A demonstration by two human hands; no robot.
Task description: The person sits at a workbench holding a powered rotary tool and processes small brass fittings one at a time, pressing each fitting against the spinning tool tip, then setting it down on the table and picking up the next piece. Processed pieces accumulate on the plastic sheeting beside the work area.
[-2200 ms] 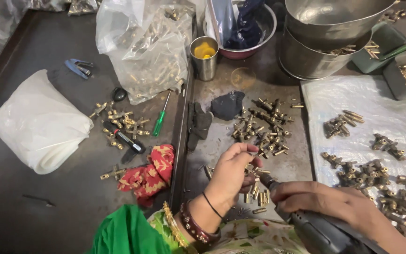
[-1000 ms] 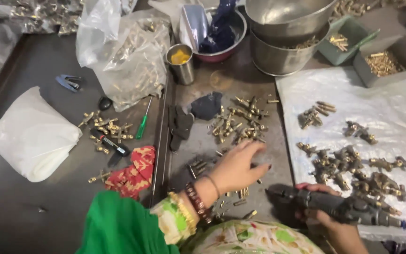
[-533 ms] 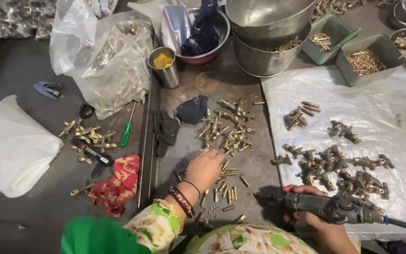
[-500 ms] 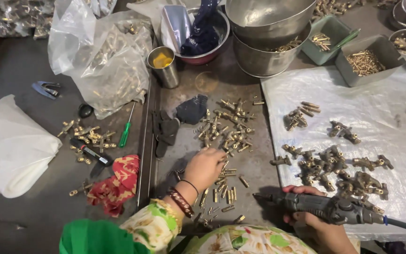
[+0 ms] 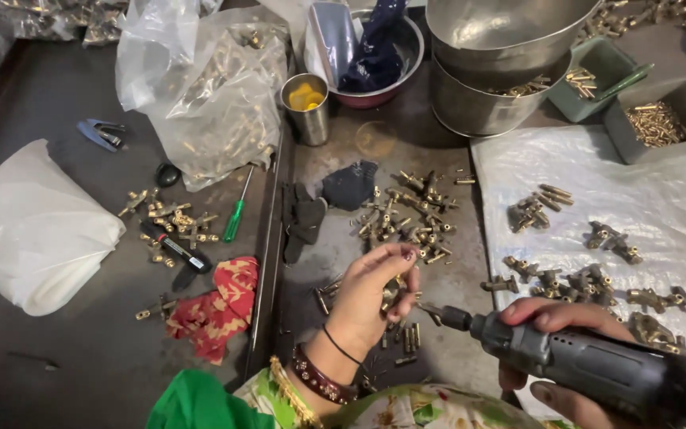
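Observation:
My left hand (image 5: 375,298) is low in the middle, fingers pinched around a small brass fitting (image 5: 393,289) held just above the dark metal table (image 5: 343,246). My right hand (image 5: 553,349) grips a grey handheld rotary tool (image 5: 573,361) at the lower right; its tip points left towards the fitting, a short gap away. A heap of loose brass fittings (image 5: 406,214) lies just beyond my left hand. Small brass pins (image 5: 406,338) are scattered under my wrist.
A white plastic sheet (image 5: 653,199) on the right carries more brass fittings. Steel bowls (image 5: 494,71), a steel cup (image 5: 306,107), green trays (image 5: 597,71) and a clear bag of parts (image 5: 216,95) stand at the back. A green screwdriver (image 5: 236,214), red cloth (image 5: 220,306) and white bag (image 5: 33,222) lie left.
My left hand has lifted off the table with a fitting pinched in it. The rotary tool has swung in towards it. The view has shifted slightly.

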